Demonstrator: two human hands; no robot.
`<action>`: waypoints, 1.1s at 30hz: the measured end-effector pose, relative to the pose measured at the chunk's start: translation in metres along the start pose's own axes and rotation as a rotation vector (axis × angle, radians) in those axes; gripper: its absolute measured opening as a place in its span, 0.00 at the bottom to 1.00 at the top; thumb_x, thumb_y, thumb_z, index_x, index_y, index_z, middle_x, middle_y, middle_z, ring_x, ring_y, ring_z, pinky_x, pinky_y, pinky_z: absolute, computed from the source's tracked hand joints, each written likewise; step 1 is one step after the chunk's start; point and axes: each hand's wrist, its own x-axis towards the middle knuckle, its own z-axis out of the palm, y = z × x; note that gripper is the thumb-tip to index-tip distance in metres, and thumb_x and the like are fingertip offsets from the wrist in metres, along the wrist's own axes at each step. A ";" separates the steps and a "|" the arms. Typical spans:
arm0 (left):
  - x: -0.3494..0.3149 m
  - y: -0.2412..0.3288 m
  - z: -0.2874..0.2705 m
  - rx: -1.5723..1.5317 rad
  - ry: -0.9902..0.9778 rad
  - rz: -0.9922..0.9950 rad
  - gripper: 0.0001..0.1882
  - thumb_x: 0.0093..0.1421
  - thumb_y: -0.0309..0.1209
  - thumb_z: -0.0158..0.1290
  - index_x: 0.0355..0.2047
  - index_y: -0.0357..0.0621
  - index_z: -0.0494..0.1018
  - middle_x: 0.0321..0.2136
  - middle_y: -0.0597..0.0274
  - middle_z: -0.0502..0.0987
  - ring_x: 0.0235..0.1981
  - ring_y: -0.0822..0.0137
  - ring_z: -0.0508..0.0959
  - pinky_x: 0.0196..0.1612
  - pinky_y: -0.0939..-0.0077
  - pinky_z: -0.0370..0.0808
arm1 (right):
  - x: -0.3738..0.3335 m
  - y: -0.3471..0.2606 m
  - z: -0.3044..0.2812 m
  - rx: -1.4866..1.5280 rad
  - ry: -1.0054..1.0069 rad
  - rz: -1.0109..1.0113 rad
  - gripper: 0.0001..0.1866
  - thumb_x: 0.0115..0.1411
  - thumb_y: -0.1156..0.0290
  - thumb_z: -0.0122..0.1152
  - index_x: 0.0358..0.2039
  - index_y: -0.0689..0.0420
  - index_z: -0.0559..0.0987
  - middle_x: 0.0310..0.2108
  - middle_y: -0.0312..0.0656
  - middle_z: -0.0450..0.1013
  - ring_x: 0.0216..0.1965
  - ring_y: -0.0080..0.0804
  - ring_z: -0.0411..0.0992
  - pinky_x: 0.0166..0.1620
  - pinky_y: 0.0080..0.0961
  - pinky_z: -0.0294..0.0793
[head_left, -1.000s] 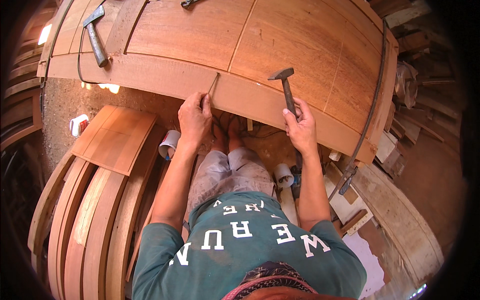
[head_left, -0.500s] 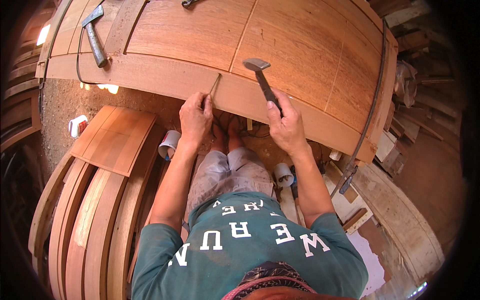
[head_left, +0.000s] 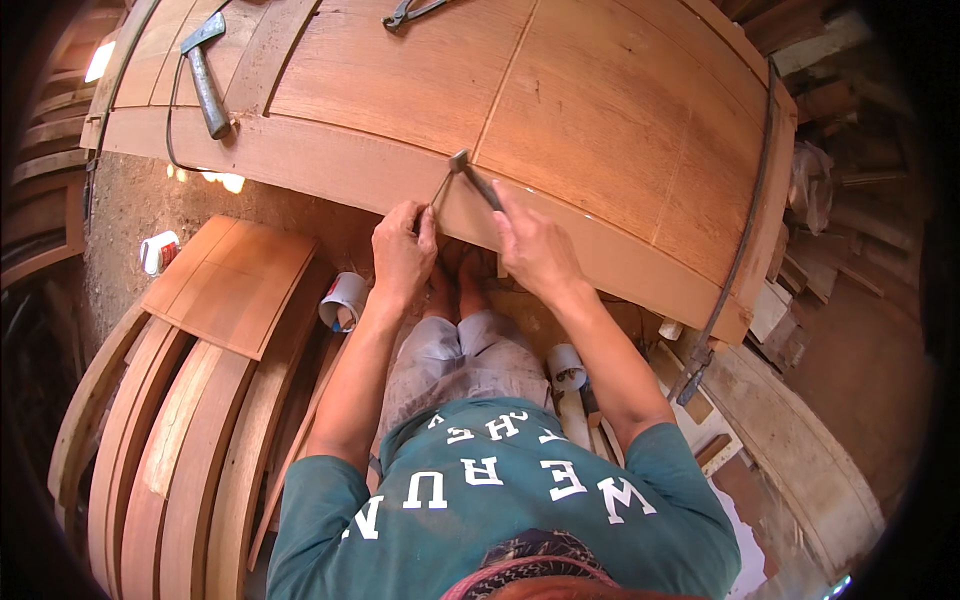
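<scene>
My left hand [head_left: 403,250] is closed, pinching a thin metal rod [head_left: 440,188] over the near rail of a large wooden panel [head_left: 600,110]. In my right hand [head_left: 540,250] is a hammer [head_left: 484,188], gripped by its dark handle. The hammer's head meets the rod's far end, or lies just over it; which one, I cannot tell. Fingers hide the rod's other end. A second hammer [head_left: 207,85] lies on the panel at the left, and dark pincers [head_left: 412,13] rest near its far edge.
Curved wooden pieces [head_left: 190,460] stand at lower left, with a small panel [head_left: 232,285] on top. White cups [head_left: 345,298] sit near my legs. A long bar clamp [head_left: 738,240] spans the panel's right end. Boards [head_left: 800,430] lie at right.
My right hand has swung the hammer down and left, so its head is now at the rod's end. The left hand keeps hold of the rod. The view has shifted slightly.
</scene>
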 end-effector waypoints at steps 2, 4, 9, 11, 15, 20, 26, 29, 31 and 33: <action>-0.004 -0.007 0.002 -0.176 0.050 -0.122 0.09 0.68 0.30 0.59 0.41 0.35 0.83 0.31 0.48 0.84 0.31 0.59 0.85 0.39 0.67 0.80 | -0.006 -0.006 -0.009 0.102 0.042 0.048 0.26 0.73 0.66 0.56 0.69 0.56 0.69 0.40 0.62 0.80 0.39 0.68 0.79 0.40 0.57 0.79; -0.008 -0.005 -0.002 -0.149 0.038 -0.112 0.10 0.69 0.30 0.59 0.42 0.34 0.83 0.32 0.49 0.85 0.32 0.62 0.85 0.40 0.68 0.80 | -0.008 -0.013 -0.022 0.218 0.081 0.146 0.25 0.73 0.66 0.55 0.68 0.57 0.70 0.41 0.64 0.80 0.41 0.68 0.79 0.42 0.56 0.78; -0.007 0.001 -0.001 -0.074 0.014 -0.042 0.09 0.67 0.29 0.60 0.40 0.34 0.83 0.30 0.48 0.84 0.30 0.59 0.84 0.37 0.68 0.79 | -0.007 -0.003 -0.027 0.309 0.116 0.182 0.23 0.74 0.67 0.55 0.67 0.58 0.72 0.43 0.67 0.79 0.46 0.68 0.79 0.45 0.52 0.78; -0.006 -0.002 0.001 -0.029 0.031 0.024 0.08 0.67 0.28 0.60 0.39 0.35 0.83 0.29 0.47 0.83 0.29 0.58 0.84 0.36 0.67 0.78 | -0.009 -0.002 -0.025 0.302 0.107 0.171 0.23 0.74 0.67 0.55 0.67 0.58 0.72 0.44 0.67 0.79 0.47 0.68 0.79 0.46 0.51 0.79; -0.007 -0.002 0.002 -0.010 0.023 0.007 0.07 0.66 0.28 0.61 0.38 0.36 0.83 0.29 0.47 0.83 0.29 0.55 0.83 0.36 0.65 0.78 | -0.014 0.002 -0.015 0.268 0.149 0.076 0.24 0.73 0.68 0.56 0.68 0.58 0.71 0.47 0.66 0.79 0.47 0.69 0.78 0.48 0.52 0.79; -0.007 -0.001 0.004 0.028 0.027 0.035 0.07 0.66 0.29 0.61 0.38 0.36 0.82 0.30 0.47 0.82 0.30 0.52 0.84 0.36 0.63 0.78 | -0.010 -0.009 -0.016 0.209 0.145 0.004 0.27 0.71 0.69 0.58 0.70 0.55 0.70 0.47 0.63 0.80 0.43 0.67 0.79 0.44 0.54 0.80; -0.009 0.001 0.007 0.111 0.034 0.133 0.05 0.64 0.27 0.61 0.36 0.37 0.80 0.32 0.46 0.82 0.36 0.45 0.83 0.41 0.56 0.79 | -0.008 -0.014 0.001 -0.006 0.145 -0.144 0.32 0.70 0.68 0.59 0.73 0.52 0.65 0.43 0.60 0.80 0.36 0.65 0.80 0.37 0.54 0.80; -0.011 0.000 0.009 0.122 0.047 0.154 0.05 0.64 0.26 0.61 0.36 0.36 0.80 0.32 0.46 0.82 0.36 0.45 0.83 0.41 0.57 0.79 | 0.006 -0.005 0.005 -0.111 -0.051 0.007 0.33 0.71 0.67 0.58 0.75 0.51 0.63 0.43 0.60 0.80 0.36 0.65 0.79 0.38 0.56 0.79; -0.011 -0.002 0.008 0.026 0.073 0.080 0.06 0.65 0.27 0.60 0.37 0.35 0.81 0.31 0.46 0.82 0.34 0.49 0.83 0.40 0.61 0.80 | 0.005 -0.006 -0.009 -0.050 0.001 -0.031 0.33 0.72 0.67 0.57 0.75 0.51 0.62 0.42 0.60 0.80 0.37 0.66 0.79 0.38 0.57 0.78; -0.011 -0.005 0.007 -0.166 0.117 -0.069 0.08 0.67 0.28 0.60 0.39 0.34 0.82 0.30 0.47 0.83 0.31 0.55 0.84 0.39 0.66 0.80 | -0.005 -0.012 -0.017 0.039 0.035 0.034 0.32 0.72 0.68 0.57 0.75 0.52 0.63 0.42 0.61 0.80 0.38 0.67 0.79 0.39 0.58 0.77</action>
